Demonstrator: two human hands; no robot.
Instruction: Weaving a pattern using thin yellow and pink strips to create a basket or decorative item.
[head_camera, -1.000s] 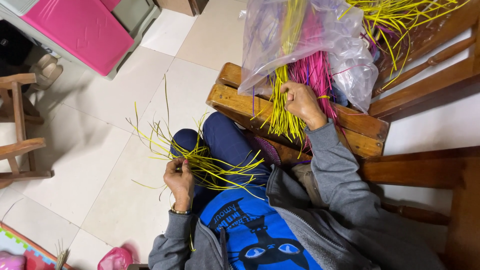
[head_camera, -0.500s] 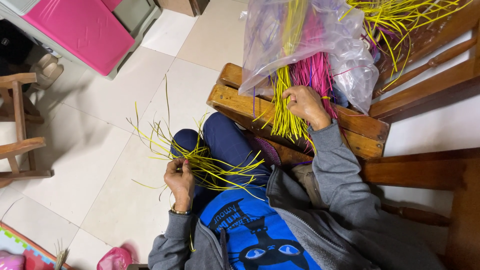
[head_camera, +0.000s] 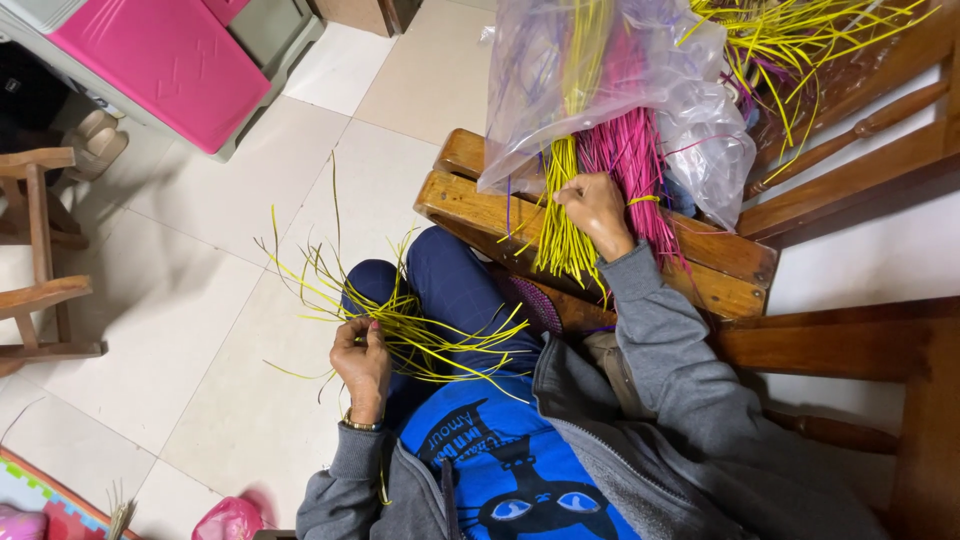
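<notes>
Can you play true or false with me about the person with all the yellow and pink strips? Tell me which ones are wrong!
1. The left hand holds a loose bunch of yellow strips over the lap. True.
2. The right hand is resting flat on the floor. False: it is up at the bundles, touching the yellow bundle beside the pink bundle.
3. The bundles stick out of a clear plastic bag. True.
4. The bag lies on a metal table. False: it sits on a wooden chair.
5. The pink-topped box is on the person's lap. False: it stands on the floor, away from the person.
</notes>
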